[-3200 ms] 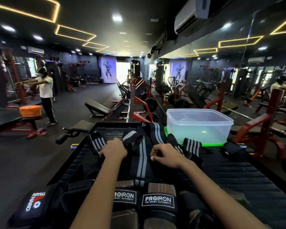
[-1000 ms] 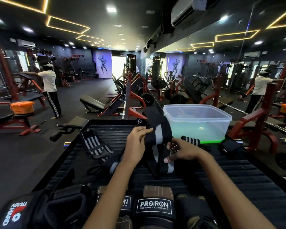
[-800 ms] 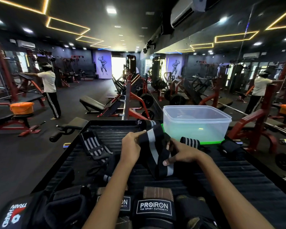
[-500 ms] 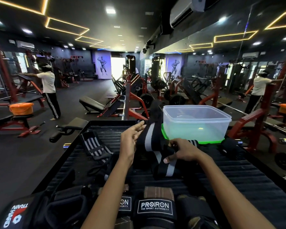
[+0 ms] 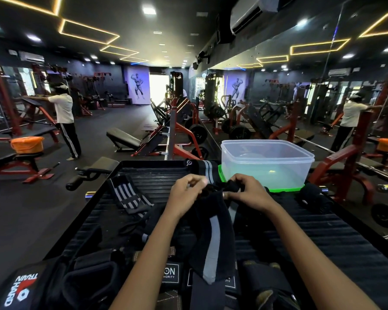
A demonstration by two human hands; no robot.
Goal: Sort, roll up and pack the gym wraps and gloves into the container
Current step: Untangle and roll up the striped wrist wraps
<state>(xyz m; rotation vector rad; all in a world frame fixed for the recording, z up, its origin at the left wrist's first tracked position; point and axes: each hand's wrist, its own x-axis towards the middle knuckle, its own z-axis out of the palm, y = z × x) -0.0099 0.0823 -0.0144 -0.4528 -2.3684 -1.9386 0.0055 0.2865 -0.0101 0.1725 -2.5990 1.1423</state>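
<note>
Head view. Black wrap with grey stripe: woven elastic band, long and limp. Half a second ago it was held raised beside the container; now its near length hangs toward 6 o'clock over the gloves, its far end lies flat at 12 o'clock by the container's corner. Left hand and right hand: both grips clamped on the band's bunched middle, fingers curled, knuckles near each other. Judgement: the first turn of a roll is starting here; nothing is packed yet.

Container: clear plastic tub, rounded corners, lidless, on a green lid, at 1 o'clock of the hands, empty as far as can be seen.

Striped wrap: black with pale stripes, loose, at 9 o'clock.

Gloves: black padded, white lettering, at 6 o'clock, near edge.

Desk: black ribbed matting with a raised rim.
</note>
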